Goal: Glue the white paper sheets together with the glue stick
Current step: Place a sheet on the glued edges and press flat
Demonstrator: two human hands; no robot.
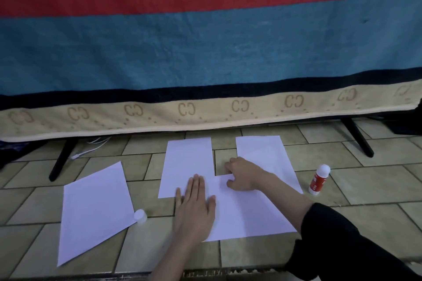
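On the tiled floor (376, 178), the left hand (195, 206) presses flat, fingers straight, on the overlapping white sheets (246, 212), the right hand (242, 174) rests curled on their seam, gripping nothing, and the glue stick (319, 179) stands upright just right of them.

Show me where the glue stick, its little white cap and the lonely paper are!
glue stick (318, 180): head view, red label.
cap (140, 216): head view, its side.
lone paper sheet (96, 212): head view, middle.
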